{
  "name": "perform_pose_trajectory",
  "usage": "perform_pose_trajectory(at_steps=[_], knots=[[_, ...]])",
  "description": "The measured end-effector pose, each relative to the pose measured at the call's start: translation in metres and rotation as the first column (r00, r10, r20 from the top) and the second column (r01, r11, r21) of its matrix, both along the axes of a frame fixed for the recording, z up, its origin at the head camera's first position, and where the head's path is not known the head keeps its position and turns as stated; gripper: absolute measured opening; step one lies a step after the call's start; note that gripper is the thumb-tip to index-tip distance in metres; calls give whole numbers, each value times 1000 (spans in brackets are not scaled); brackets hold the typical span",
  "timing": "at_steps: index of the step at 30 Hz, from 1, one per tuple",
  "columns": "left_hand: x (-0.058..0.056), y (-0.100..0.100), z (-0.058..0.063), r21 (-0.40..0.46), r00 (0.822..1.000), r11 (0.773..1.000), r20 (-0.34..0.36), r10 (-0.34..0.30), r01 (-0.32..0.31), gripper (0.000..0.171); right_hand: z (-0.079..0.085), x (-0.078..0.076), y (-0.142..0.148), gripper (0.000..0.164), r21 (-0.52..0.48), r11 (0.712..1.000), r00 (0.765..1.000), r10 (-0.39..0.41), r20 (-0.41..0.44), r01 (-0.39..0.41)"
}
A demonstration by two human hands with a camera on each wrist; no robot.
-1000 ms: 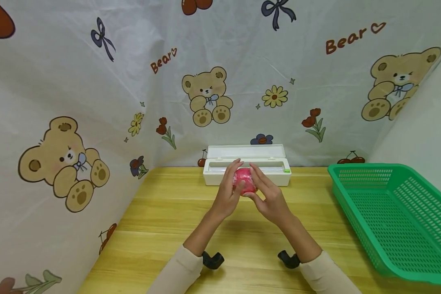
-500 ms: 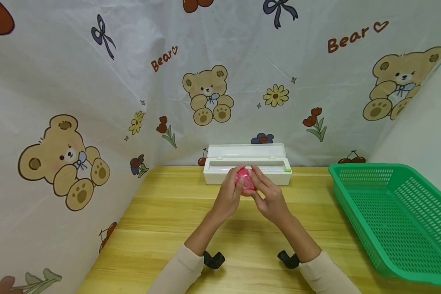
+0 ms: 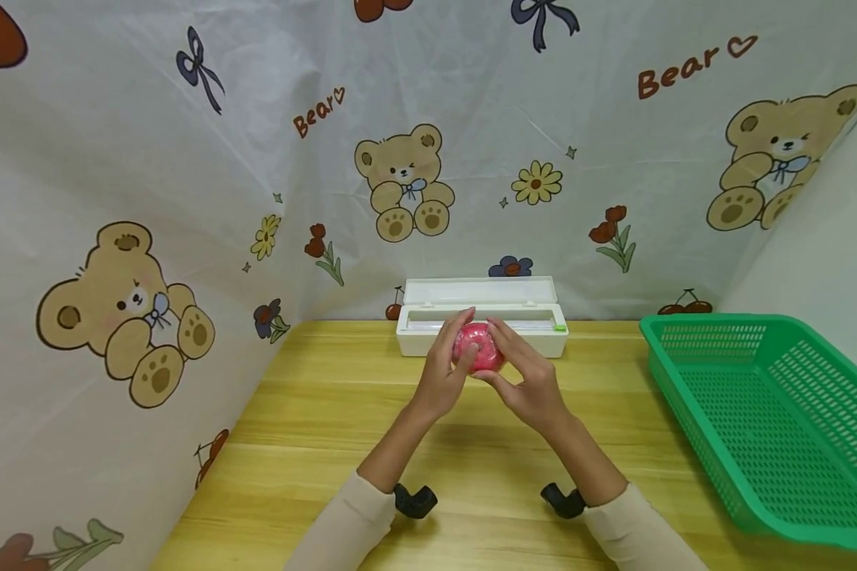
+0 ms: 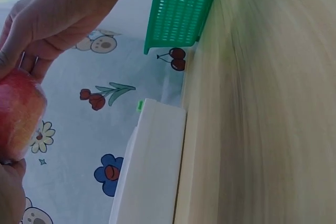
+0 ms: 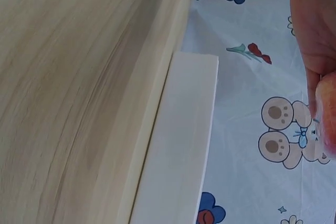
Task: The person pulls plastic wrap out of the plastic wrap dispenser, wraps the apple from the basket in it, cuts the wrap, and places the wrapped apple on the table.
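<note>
Between both hands is a red apple point(image 3: 489, 350) wrapped in shiny clear film, held up above the table in front of the white box. My left hand point(image 3: 441, 374) grips its left side, thumb across the near face. On the other side my right hand point(image 3: 532, 387) holds it with fingers over the top and thumb beneath. Wrinkled film shows over the red and yellow skin of the apple point(image 4: 20, 111) in the left wrist view. At the right edge of the right wrist view, only part of the apple point(image 5: 327, 121) shows.
A white cling film dispenser box point(image 3: 417, 344) stands against the back wall, lid raised, with a green tab at its right end. A green perforated basket point(image 3: 693, 432) sits on the right of the wooden table point(image 3: 328, 444). Printed cloth covers the walls.
The apple turns in the hands, showing a different face each time. The fingers curl closer, then spread round it again, while both arms stay in nearly the same place.
</note>
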State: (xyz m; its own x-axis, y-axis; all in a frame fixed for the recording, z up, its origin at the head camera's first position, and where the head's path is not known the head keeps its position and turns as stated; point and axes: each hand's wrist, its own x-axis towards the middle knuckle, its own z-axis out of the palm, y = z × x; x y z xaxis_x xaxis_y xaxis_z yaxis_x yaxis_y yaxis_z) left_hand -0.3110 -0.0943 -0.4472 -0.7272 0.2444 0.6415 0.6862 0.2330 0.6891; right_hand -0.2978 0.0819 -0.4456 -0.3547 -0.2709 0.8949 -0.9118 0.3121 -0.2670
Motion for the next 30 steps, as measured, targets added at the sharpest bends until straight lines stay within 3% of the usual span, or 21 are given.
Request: perform_pose_trajectory(at_steps=[4,9,14,21,26,30], knots=[[0,3,-2,-8,997,1000,-81,-10,10,52,1,0,-2,62,-41,999,998,3,-55,-5],[1,4,-3,-44,994,999,-107,7,-12,48,4,0,-2,56,-54,998,997,35,-72,-39],[1,5,-3,-70,995,997,-96,34,-41,45,3,-1,1,56,-36,998,998,48,-41,-49],[2,5,-2,6,999,999,2,35,-35,44,2,0,6,72,8,1000,994,1,105,-1],[1,5,-2,61,998,997,22,51,-53,41,4,1,6,75,41,999,996,-10,90,6],[1,5,-4,94,1000,995,-2,-14,14,43,3,1,5,73,15,999,997,-31,66,30]])
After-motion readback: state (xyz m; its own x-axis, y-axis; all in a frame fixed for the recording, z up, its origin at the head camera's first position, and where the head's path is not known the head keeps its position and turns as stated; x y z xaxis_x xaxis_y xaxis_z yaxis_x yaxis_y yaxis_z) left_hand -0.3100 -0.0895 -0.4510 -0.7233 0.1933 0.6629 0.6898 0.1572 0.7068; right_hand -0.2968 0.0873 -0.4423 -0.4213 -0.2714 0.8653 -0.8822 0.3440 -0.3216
